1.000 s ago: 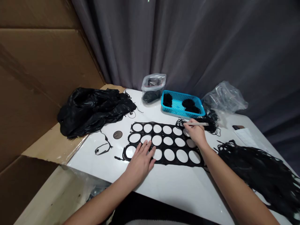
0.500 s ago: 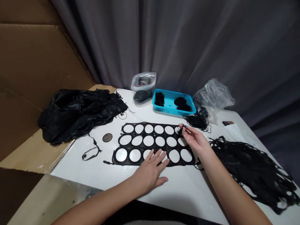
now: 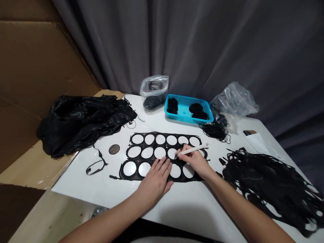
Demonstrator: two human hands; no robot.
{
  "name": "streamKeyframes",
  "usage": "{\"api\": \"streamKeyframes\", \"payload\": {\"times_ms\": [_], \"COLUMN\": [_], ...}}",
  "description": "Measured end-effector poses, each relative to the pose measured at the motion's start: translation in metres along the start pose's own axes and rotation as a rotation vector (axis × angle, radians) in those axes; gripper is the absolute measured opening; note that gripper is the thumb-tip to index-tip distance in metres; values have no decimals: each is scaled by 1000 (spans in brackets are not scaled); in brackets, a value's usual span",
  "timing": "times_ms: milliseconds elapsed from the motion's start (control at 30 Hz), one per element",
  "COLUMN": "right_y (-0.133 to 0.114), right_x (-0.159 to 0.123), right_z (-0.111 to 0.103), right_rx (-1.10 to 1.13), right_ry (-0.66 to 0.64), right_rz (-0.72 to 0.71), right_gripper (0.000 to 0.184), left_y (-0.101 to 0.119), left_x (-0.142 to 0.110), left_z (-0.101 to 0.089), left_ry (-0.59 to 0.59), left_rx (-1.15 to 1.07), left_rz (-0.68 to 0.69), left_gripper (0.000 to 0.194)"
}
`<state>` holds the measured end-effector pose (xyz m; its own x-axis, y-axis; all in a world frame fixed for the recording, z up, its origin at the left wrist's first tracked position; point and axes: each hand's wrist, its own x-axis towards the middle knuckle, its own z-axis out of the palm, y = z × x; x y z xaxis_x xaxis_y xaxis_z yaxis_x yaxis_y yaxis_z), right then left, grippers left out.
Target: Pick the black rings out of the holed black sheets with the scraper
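A thin black sheet [image 3: 130, 161] with three rows of round holes lies flat on the white table. My left hand [image 3: 155, 177] rests palm down on its lower middle, fingers stretched out, the fingertips reaching the middle row. Between the fingers of my right hand [image 3: 194, 161] is a slim white pen-shaped tool [image 3: 194, 148]. Its dark tip points down at the sheet near a middle-row hole; whether it is a pen or a blade, I cannot tell. My right hand covers some holes on the right side.
Crumpled black sheeting [image 3: 86, 121] lies at left, and a heap of black perforated scraps [image 3: 268, 182] at right. Behind stand a clear bag [image 3: 154, 92] and a blue basket [image 3: 188, 118] holding black discs. A tangle of black rings [image 3: 215, 131] and one dark disc [image 3: 114, 149] lie nearby.
My right hand has moved left and down from the sheet's upper right corner, where it pinched a black bit. The white tool now shows in it. My left hand has shifted slightly left.
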<state>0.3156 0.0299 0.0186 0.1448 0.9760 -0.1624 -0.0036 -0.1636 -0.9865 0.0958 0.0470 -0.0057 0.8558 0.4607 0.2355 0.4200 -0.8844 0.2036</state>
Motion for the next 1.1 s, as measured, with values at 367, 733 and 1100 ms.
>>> {"api": "streamKeyframes", "payload": {"times_ms": [367, 733, 1100], "right_y": [3, 7, 2], "right_x": [-4, -4, 35], "right_z": [11, 15, -12], "right_rx": [-481, -577, -1103], "right_ry": [-51, -34, 135], "right_rz": [-128, -228, -570], "right_gripper": [18, 18, 22], "left_y": [3, 2, 1], "left_x": [-2, -3, -3], "left_z": [1, 4, 5], "left_ry": [-23, 7, -3], "left_rx": [88, 89, 67], "left_rz": [20, 23, 21], "left_gripper": [52, 51, 50]}}
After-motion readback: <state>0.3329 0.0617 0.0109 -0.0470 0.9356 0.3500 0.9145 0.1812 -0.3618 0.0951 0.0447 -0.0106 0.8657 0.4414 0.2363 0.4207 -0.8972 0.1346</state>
